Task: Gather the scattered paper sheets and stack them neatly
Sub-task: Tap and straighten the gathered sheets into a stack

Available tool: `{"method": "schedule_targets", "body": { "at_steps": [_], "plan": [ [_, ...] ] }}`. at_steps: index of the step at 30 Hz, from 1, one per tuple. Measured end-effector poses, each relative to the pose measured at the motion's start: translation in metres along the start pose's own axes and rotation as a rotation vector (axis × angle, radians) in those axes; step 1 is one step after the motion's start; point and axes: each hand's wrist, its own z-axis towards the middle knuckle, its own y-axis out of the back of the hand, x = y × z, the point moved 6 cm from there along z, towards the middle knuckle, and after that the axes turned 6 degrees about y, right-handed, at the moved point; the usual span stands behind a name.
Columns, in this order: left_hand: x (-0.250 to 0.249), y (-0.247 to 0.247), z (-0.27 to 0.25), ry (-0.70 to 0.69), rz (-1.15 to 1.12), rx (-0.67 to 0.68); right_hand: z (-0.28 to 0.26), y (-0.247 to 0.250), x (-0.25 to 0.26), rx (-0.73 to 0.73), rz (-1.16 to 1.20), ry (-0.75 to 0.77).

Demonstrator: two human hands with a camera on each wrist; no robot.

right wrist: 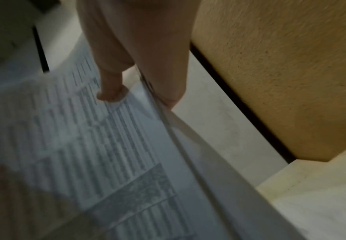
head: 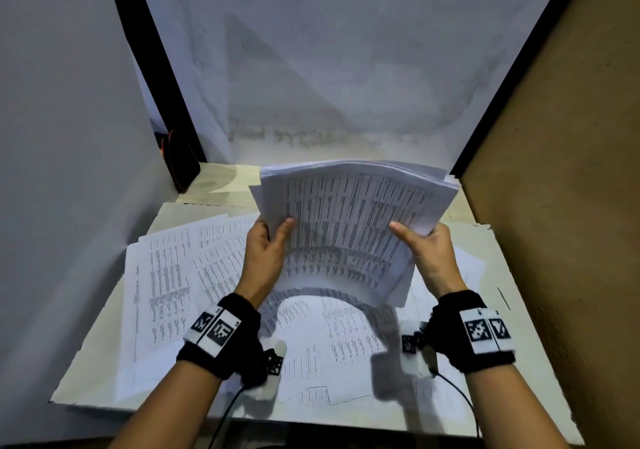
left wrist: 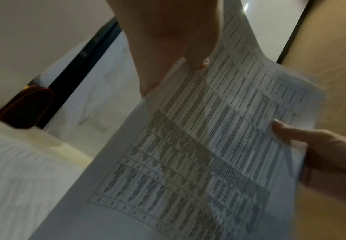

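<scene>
Hands grip one bundle of printed sheets (head: pixel 349 227) above the table (head: pixel 519 362), left hand (head: pixel 266 251) pinching its left edge, right hand (head: pixel 429 254) its right, over loose sheets (head: pixel 166 286) spread below.

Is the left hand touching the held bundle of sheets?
Touching. The head view shows the left hand gripping the bundle, thumb pressed on its printed face.

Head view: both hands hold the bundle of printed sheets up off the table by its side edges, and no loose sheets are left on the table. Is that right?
Not quite. The left hand and right hand do hold the bundle of printed sheets up by its side edges, but loose sheets still lie spread on the table, as the head view shows.
</scene>
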Motion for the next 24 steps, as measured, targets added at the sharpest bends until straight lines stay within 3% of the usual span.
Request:
{"method": "schedule_targets", "body": {
  "at_steps": [5, 14, 20, 24],
  "plan": [
    [-0.002, -0.004, -0.004, -0.023, 0.013, 0.069, -0.011, -0.006, -0.015, 0.013, -0.014, -0.007],
    [-0.014, -0.002, -0.001, -0.098, 0.079, 0.026, -0.002, -0.019, 0.004, -0.024, 0.006, 0.064],
    [-0.002, 0.013, 0.011, -0.04, 0.038, -0.019, 0.002, -0.013, 0.053, -0.136, -0.023, 0.411],
    [-0.001, 0.014, 0.013, -0.036, 0.052, -0.022, 0.008, -0.008, 0.066, -0.171, -0.224, 0.5]
  ]
}}
